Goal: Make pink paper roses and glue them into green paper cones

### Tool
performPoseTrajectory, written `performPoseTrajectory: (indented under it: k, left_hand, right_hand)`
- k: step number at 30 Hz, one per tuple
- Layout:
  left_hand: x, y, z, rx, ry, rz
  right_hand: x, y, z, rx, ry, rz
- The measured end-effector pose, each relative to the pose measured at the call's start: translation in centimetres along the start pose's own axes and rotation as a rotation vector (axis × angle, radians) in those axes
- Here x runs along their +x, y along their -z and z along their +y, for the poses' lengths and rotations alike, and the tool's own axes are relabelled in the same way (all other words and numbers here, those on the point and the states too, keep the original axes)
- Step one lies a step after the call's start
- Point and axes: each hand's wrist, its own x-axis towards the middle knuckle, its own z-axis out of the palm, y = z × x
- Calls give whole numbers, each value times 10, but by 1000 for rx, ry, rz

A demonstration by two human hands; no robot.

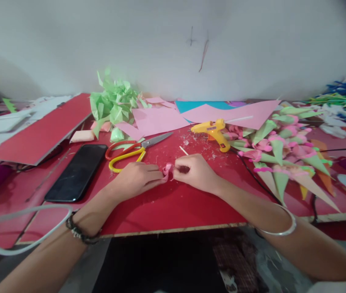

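My left hand and my right hand meet over the middle of the red table. Both pinch a small pink paper piece held between their fingertips. A thin wooden stick pokes up from the right hand's closed fingers. Scissors with yellow and red handles lie just behind the left hand. A yellow glue gun stands behind the right hand.
A black phone lies left of the hands. Crumpled green paper and pink sheets sit at the back. A heap of green, pink and cream paper cones fills the right. A red board lies at left, with a black cable at right.
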Motion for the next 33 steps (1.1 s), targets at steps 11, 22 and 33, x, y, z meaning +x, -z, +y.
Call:
performPoseTrajectory:
  k: [11,22,33]
  left_hand:
    - [0,0,0,131,-38,71]
    - [1,0,2,412,-179,87]
    - [0,0,0,181,-32,58]
  right_hand:
    - [-3,1,-2,-65,72,-107]
    - [-3,1,-5,-53,90,-86]
    - [-2,6,-4,-121,155,-246]
